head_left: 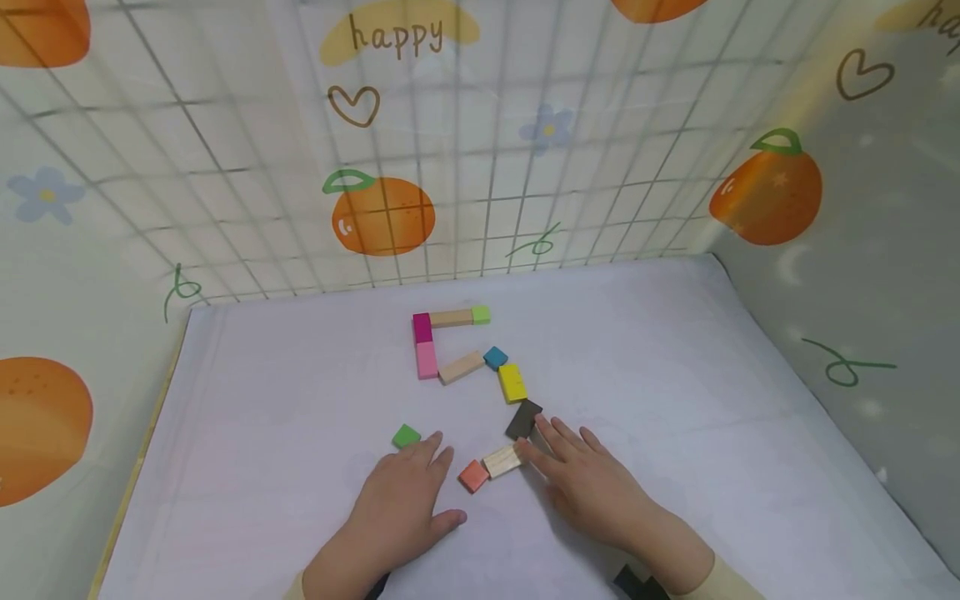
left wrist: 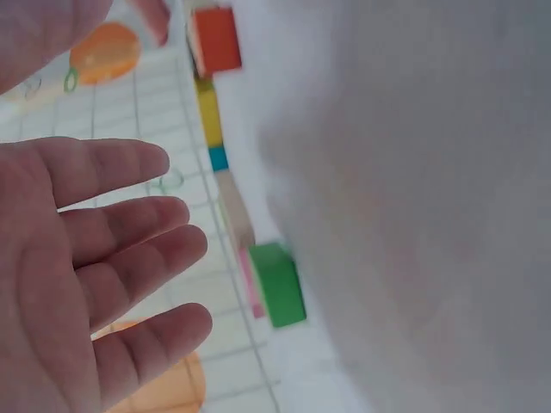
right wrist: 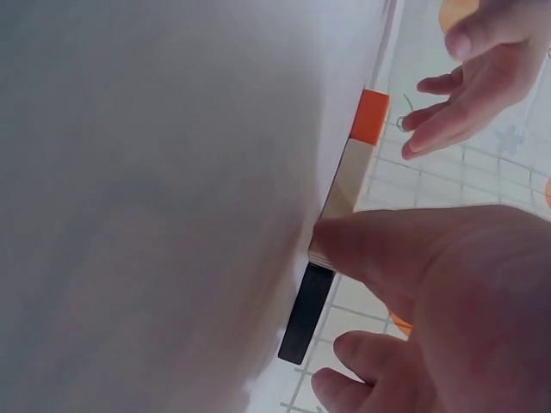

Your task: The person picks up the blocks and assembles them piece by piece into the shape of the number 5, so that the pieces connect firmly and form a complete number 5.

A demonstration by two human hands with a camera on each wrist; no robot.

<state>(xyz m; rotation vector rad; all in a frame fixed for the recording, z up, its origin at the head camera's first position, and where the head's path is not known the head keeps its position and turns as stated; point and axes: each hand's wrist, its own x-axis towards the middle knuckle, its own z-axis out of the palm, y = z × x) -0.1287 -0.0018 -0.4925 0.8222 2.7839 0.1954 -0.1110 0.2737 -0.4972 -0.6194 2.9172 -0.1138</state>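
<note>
A bent chain of wooden blocks lies on the white cloth. My right hand (head_left: pixel 596 487) is at its near end, thumb against the end of a pale wood block (head_left: pixel 501 462) and fingertips beside a black block (head_left: pixel 522 420). An orange-red block (head_left: pixel 474 476) adjoins the wood block's other end. My left hand (head_left: pixel 401 508) hovers with fingers extended and holds nothing; in the left wrist view its fingers (left wrist: pixel 142 254) are spread apart. Just past its fingertips in the head view is a separate green block (head_left: pixel 406 436).
Farther along the chain come yellow (head_left: pixel 513 383), blue (head_left: pixel 496 358), plain wood (head_left: pixel 462 367), pink (head_left: pixel 426 361) and magenta (head_left: pixel 422 327) blocks, then another plain stick (head_left: pixel 452 318) and a light green cube (head_left: pixel 481 315). A printed curtain over a wire grid (head_left: pixel 480 200) stands behind.
</note>
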